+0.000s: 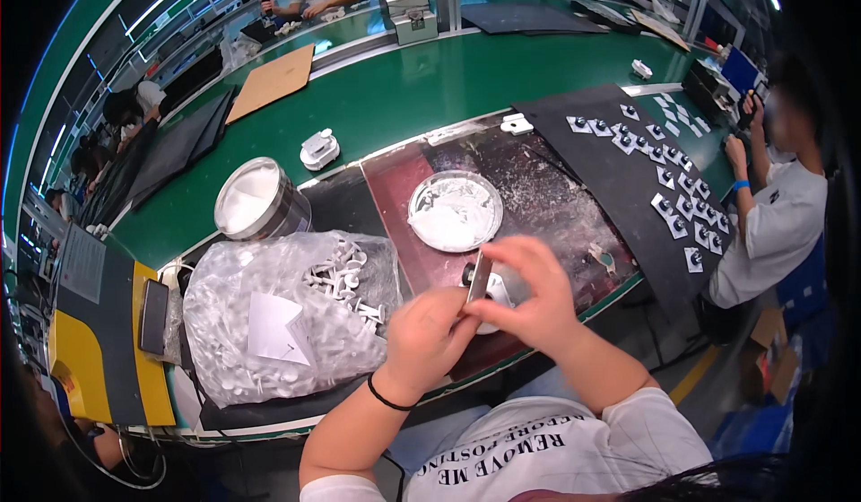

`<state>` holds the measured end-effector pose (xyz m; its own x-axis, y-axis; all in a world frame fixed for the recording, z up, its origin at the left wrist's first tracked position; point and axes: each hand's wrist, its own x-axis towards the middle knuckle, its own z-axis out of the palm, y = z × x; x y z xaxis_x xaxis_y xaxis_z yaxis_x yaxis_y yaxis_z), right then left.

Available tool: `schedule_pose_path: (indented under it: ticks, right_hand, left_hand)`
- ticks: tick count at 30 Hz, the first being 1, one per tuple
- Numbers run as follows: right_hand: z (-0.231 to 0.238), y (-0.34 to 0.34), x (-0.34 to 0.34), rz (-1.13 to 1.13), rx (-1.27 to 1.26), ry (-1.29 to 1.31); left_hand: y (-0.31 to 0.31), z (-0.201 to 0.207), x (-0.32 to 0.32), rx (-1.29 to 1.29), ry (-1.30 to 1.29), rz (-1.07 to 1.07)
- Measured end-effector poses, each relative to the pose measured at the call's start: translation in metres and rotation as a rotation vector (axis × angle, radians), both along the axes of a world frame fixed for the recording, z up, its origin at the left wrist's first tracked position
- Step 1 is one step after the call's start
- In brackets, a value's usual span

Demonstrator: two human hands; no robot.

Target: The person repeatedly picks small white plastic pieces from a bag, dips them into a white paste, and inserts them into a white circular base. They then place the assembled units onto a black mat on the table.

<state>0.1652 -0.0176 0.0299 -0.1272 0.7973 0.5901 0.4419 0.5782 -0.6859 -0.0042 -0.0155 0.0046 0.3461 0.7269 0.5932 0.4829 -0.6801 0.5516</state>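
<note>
So, hands: left hand [429, 333] and right hand [529, 300] both pinch a thin metal blade [478, 278] over the tabletop [404, 98]
bag: clear plastic bag [287, 318] of white pegs, white label, just left
tin: round, white paste [260, 200]

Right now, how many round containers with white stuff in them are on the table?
2. A metal can of white paste stands beside the plastic bag; a shallow clear dish sits on the dark red mat. Others may be hidden.
</note>
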Motion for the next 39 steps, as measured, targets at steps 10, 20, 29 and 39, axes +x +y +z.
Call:
schedule_pose_path:
  ticks: [10, 20, 29, 39]
  right_hand:
    - [0.0, 0.027, 0.037, 0.313, -0.031, -0.556]
    - [-0.004, 0.033, 0.036, 0.387, 0.003, -0.644]
    - [-0.008, 0.025, 0.037, 0.319, 0.033, -0.677]
    - [-0.009, 0.015, 0.041, 0.24, 0.029, -0.594]
  left_hand:
    - [0.024, -0.001, -0.019, -0.245, 0.2, -0.187]
    - [0.022, -0.011, -0.008, -0.259, 0.208, -0.192]
    - [0.021, -0.012, -0.007, -0.286, 0.236, -0.177]
    - [0.032, 0.017, -0.036, -0.153, 0.217, 0.027]
